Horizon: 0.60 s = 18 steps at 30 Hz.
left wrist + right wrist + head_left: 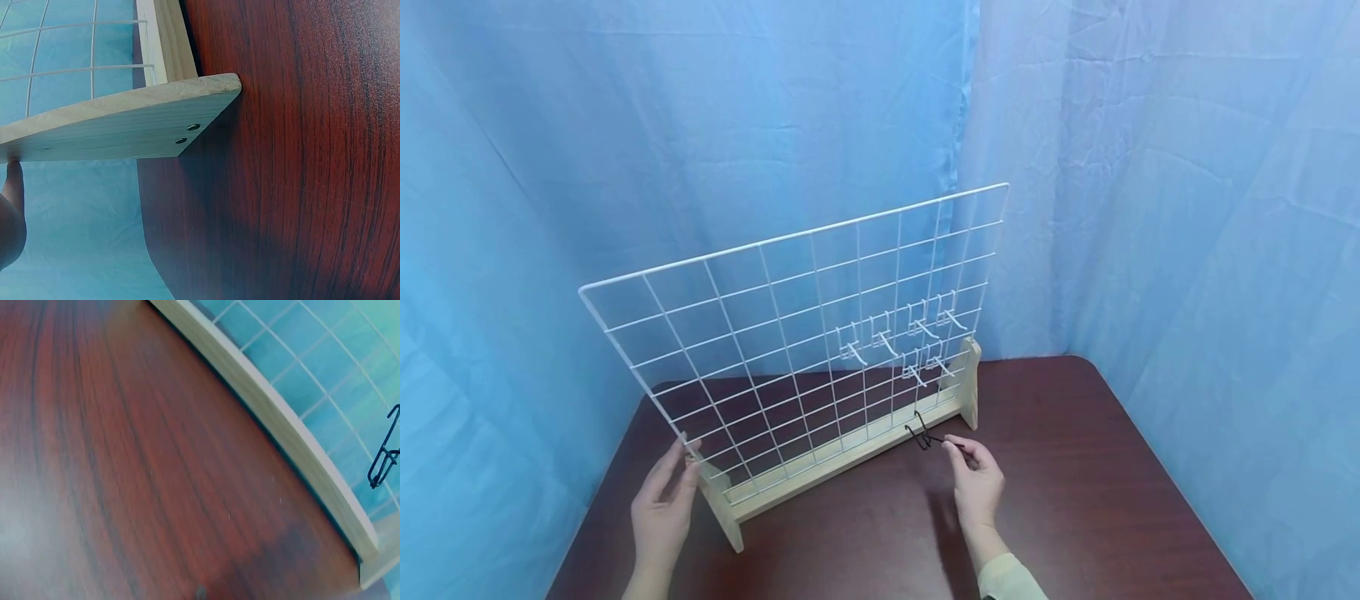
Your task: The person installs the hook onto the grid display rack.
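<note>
A white wire grid panel (760, 244) stands upright in a wooden stand (842, 457). My left hand (661, 510) holds the top of the stand's left end piece (125, 128), thumb and fingers at its edges; the left wrist view catches just one digit against the wood. Between thumb and fingertips my right hand (978, 490) pinches the arm of a black wire hook (925, 439). The hook's bent back end faces the grid's lower right, apart from the wires as far as I can tell. The right wrist view shows part of this black hook (383, 450), but not the hand.
Several white hooks (886, 340) hang in two rows on the grid's right half. The stand rests on a dark red-brown wood-grain table (1075, 467). Blue curtains (737, 125) surround the table at the back and sides.
</note>
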{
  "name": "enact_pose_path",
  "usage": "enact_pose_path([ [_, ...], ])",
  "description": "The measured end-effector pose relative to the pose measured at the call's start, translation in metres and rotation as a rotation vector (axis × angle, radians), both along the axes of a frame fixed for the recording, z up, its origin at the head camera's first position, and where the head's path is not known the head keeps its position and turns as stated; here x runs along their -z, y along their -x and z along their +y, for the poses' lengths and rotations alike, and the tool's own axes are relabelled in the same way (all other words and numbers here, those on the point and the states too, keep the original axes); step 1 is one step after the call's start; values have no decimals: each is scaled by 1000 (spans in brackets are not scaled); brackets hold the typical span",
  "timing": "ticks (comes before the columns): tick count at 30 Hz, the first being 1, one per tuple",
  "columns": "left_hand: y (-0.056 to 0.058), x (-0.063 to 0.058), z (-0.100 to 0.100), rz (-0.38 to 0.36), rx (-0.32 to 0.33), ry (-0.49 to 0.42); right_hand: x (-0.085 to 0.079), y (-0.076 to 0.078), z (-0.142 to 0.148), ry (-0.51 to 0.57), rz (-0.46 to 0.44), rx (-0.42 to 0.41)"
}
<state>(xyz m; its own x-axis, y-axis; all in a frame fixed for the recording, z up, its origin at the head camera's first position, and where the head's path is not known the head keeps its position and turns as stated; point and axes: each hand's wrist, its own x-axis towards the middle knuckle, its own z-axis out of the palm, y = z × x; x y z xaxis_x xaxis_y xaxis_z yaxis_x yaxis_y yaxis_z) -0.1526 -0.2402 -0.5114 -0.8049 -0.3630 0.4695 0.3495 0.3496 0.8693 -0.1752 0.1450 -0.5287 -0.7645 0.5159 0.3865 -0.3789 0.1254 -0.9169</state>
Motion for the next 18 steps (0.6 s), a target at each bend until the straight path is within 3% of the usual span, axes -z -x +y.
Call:
enact_pose_path([
  [4,0,0,0,-3,2,-4,-4,3,-8,-9,32,-19],
  [11,0,-1,0,11,4,1,9,18,-16,14,83,-25],
  [18,0,0,0,23,13,2,-3,24,-24,71,129,-58],
])
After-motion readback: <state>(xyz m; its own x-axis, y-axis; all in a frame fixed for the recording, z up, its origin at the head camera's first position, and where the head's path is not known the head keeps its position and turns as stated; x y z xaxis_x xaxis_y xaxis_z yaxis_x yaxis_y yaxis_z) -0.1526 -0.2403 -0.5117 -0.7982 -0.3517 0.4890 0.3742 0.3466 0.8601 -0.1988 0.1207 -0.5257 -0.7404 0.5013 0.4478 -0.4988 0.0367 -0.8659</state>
